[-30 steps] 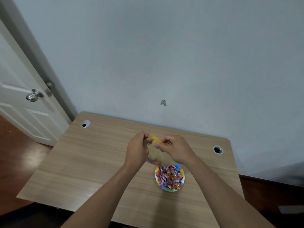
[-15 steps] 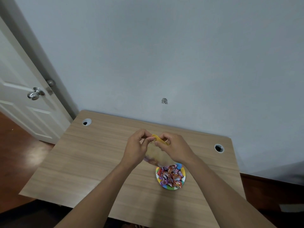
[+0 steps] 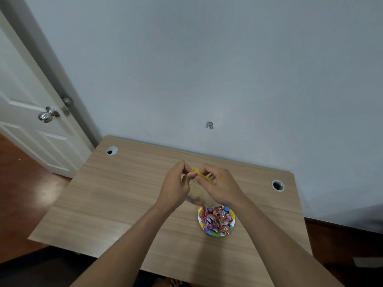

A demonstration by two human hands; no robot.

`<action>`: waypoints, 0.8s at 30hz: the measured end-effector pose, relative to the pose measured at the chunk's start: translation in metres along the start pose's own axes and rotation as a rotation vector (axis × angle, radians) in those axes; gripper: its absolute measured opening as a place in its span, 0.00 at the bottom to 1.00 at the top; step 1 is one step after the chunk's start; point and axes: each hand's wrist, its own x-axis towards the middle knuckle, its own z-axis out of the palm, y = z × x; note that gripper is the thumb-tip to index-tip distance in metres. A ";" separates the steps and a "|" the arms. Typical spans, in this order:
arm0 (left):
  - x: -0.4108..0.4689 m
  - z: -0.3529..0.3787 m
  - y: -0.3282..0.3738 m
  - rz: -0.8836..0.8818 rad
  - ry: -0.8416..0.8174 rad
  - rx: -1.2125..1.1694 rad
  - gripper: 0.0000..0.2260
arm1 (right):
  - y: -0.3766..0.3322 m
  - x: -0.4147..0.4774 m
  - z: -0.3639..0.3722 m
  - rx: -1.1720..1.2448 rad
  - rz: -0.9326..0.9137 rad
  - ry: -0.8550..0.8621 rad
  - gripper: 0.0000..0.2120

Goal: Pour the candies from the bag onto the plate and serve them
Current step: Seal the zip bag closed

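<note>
clear bag [image 3: 198, 193] blurred below the hands, plate [image 3: 209, 232] mostly covered by candies [image 3: 216, 219], wrapper print illegible, door [image 3: 24, 112] cropped at left edge

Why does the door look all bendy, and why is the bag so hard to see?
Head view: the wide-angle lens bends the white panelled door at the picture's edge; the clear plastic bag with the yellow top strip is see-through and a little blurred between the left hand and the right hand.

Pretty bare room: a pale blue-grey wall [image 3: 207, 59] fills most of the frame, with a small scuffed patch [image 3: 209, 125] mid-frame. White paneled door [image 3: 27, 125] with a silver knob [image 3: 47, 115] at left. Light wood desk [image 3: 103, 193], two cable holes [image 3: 112, 151] [image 3: 278, 185]. Reddish-brown wood floor [image 3: 18, 183] lower left.
</note>
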 end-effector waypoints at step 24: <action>0.005 -0.035 -0.020 -0.247 0.211 -0.028 0.08 | 0.027 0.010 0.003 -0.175 -0.050 -0.084 0.13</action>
